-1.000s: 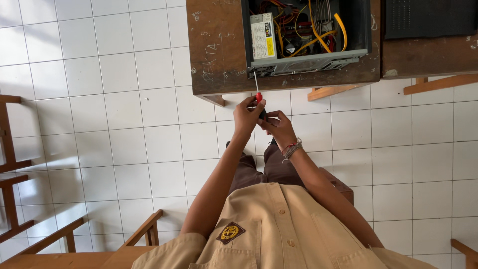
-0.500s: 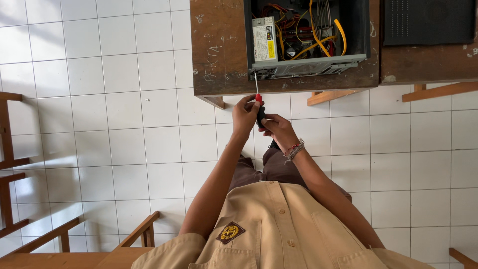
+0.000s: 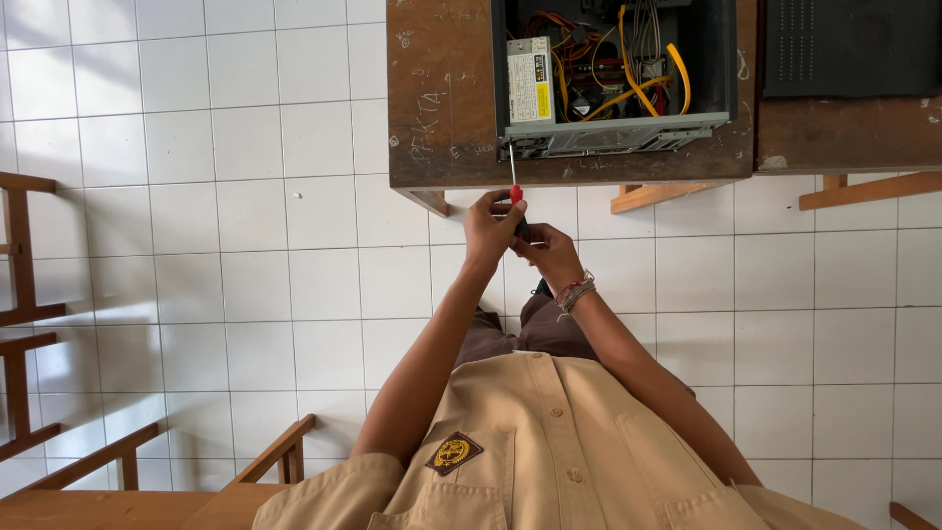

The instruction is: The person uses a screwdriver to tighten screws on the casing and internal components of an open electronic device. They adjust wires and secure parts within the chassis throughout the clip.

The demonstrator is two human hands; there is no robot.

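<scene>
Head view, one frame. Item: screwdriver (image 3: 512, 177), red handle with a slim metal shaft, at twelve o'clock from the hands, tip at the lower front edge of an open computer case (image 3: 613, 79). Left hand (image 3: 491, 228): fingers curled shut around the red handle. Right hand (image 3: 551, 255): just beside the left at four o'clock, fingers pinched on the dark lower end of the handle; a beaded bracelet (image 3: 576, 291) sits on its wrist. The case lies on a brown wooden desk (image 3: 442, 98) at twelve o'clock, showing a grey power supply (image 3: 530, 80) and yellow and red cables (image 3: 628, 69). A dark panel (image 3: 849, 44) lies at two o'clock. White tiled floor (image 3: 245, 245) beneath; wooden chair frames (image 3: 20, 314) at nine o'clock.
</scene>
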